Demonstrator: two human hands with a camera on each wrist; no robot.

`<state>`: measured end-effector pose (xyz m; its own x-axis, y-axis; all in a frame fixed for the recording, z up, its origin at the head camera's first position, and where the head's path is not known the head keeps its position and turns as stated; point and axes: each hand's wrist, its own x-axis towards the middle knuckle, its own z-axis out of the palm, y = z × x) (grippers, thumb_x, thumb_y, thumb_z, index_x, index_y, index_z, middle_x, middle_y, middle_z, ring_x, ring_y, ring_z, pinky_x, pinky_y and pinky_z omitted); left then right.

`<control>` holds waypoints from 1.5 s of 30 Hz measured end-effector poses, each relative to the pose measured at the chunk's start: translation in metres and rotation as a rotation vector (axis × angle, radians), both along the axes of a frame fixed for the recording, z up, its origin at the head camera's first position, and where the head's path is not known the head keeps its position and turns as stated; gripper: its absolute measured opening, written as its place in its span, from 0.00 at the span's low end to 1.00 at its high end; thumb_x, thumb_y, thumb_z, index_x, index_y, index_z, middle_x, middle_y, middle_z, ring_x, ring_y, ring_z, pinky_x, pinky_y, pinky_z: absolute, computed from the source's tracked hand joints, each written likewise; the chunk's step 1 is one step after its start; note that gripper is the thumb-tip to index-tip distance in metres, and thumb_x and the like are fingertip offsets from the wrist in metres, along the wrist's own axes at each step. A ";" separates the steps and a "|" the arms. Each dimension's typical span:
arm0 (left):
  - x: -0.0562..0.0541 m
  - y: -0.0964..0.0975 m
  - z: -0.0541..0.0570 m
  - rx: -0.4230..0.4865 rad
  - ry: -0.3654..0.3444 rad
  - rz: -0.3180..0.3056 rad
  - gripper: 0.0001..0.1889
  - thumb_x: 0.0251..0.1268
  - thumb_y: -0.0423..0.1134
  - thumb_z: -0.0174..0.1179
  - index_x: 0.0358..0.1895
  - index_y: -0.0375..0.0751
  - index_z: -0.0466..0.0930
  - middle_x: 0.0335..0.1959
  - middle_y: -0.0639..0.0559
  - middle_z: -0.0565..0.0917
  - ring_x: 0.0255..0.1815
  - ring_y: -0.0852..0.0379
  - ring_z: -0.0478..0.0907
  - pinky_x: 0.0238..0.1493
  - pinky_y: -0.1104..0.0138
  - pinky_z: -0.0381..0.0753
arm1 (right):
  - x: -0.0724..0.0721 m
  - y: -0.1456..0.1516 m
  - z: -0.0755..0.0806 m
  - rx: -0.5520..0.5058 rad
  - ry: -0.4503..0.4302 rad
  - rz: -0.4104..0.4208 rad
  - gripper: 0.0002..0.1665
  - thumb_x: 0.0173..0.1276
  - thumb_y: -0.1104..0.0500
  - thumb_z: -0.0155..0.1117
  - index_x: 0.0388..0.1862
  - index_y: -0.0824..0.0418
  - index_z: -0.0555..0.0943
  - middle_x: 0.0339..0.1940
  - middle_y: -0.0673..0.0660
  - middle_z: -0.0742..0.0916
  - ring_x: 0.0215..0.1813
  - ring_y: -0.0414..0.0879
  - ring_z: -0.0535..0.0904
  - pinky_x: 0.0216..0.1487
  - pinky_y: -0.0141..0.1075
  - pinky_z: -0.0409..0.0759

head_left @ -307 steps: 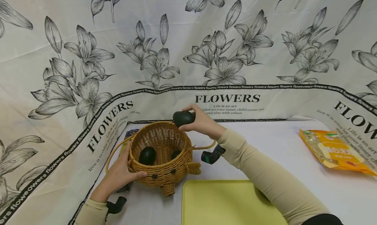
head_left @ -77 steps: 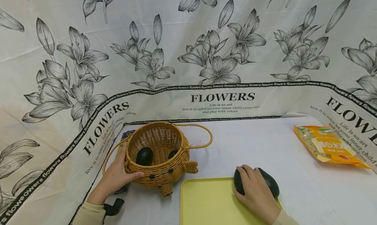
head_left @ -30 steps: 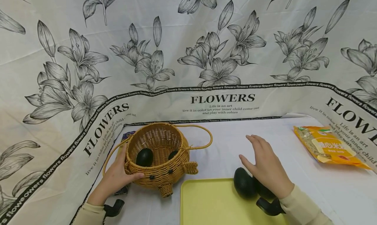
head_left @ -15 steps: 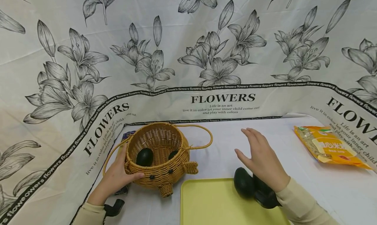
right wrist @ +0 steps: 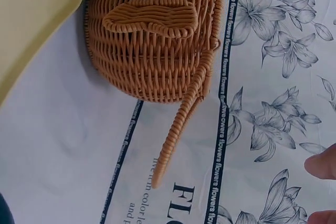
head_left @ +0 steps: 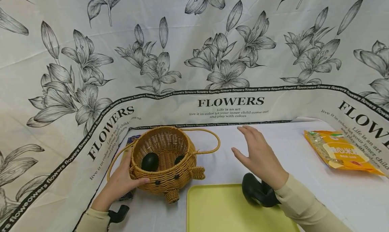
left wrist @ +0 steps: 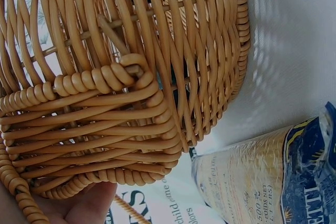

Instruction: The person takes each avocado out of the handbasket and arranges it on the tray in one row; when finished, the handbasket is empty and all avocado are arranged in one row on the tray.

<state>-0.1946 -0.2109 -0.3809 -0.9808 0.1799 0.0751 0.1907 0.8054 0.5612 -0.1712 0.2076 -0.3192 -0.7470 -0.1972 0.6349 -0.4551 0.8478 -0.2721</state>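
My left hand [head_left: 120, 183] holds the left side of a wicker basket [head_left: 164, 181] with an animal-like front, thumb over the rim. Inside lie a dark green avocado [head_left: 150, 162] and a second avocado [head_left: 179, 159], mostly hidden by the rim. On the right part of a yellow tray [head_left: 212, 208] sits another avocado [head_left: 250, 183], partly covered by the black wrist camera [head_left: 267, 200]; one more dark shape beside it is mostly hidden. In the air behind the tray, my right hand [head_left: 262, 157] has its fingers extended and holds nothing.
An orange food bag [head_left: 341, 152] lies at the far right of the white table. Beside the basket, the left wrist view shows a clear bag [left wrist: 252, 182] with a blue label reading "ETTI". The basket's right handle [head_left: 218, 144] sticks out sideways. Flower-printed cloth hangs behind.
Ten seconds ago my right hand held an avocado above the basket; later it was on the avocados at the tray. It has since let go, risen and drifted left. My left hand stays on the basket.
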 end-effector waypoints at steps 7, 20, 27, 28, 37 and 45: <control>0.000 0.001 -0.001 0.005 -0.006 0.004 0.66 0.44 0.65 0.67 0.76 0.47 0.26 0.76 0.32 0.44 0.66 0.27 0.62 0.56 0.38 0.70 | -0.007 -0.012 0.010 -0.007 -0.043 0.050 0.37 0.59 0.56 0.68 0.64 0.70 0.67 0.63 0.66 0.73 0.66 0.59 0.67 0.63 0.54 0.69; -0.001 0.000 0.000 -0.014 0.001 0.004 0.67 0.44 0.67 0.67 0.76 0.44 0.27 0.76 0.32 0.43 0.68 0.27 0.58 0.57 0.37 0.68 | -0.014 -0.040 0.031 -0.019 -0.088 0.129 0.37 0.63 0.52 0.65 0.66 0.66 0.65 0.66 0.64 0.71 0.69 0.56 0.65 0.67 0.51 0.67; -0.002 -0.001 -0.002 -0.021 0.010 0.007 0.67 0.43 0.67 0.67 0.76 0.45 0.27 0.76 0.32 0.43 0.68 0.27 0.58 0.57 0.37 0.68 | -0.016 -0.061 0.041 -0.024 -0.147 0.173 0.36 0.64 0.52 0.63 0.68 0.64 0.65 0.67 0.62 0.70 0.71 0.55 0.64 0.69 0.50 0.66; -0.002 -0.001 -0.002 -0.020 0.009 0.007 0.67 0.43 0.67 0.67 0.76 0.45 0.27 0.76 0.31 0.43 0.68 0.27 0.58 0.57 0.37 0.68 | -0.017 -0.064 0.042 -0.023 -0.151 0.180 0.36 0.64 0.52 0.63 0.68 0.64 0.65 0.67 0.62 0.70 0.71 0.55 0.63 0.69 0.50 0.66; -0.001 0.000 -0.001 -0.011 0.005 0.008 0.67 0.43 0.67 0.67 0.76 0.45 0.27 0.76 0.31 0.43 0.68 0.27 0.59 0.57 0.38 0.68 | -0.019 -0.090 0.053 -0.009 -0.131 0.246 0.36 0.64 0.52 0.63 0.68 0.63 0.65 0.67 0.60 0.70 0.70 0.53 0.65 0.68 0.47 0.68; 0.000 -0.001 -0.001 -0.007 0.012 0.006 0.67 0.43 0.67 0.67 0.76 0.45 0.27 0.75 0.31 0.44 0.68 0.27 0.60 0.57 0.38 0.69 | -0.026 -0.107 0.061 0.007 -0.127 0.269 0.35 0.66 0.50 0.62 0.67 0.65 0.66 0.66 0.62 0.71 0.69 0.54 0.66 0.70 0.46 0.65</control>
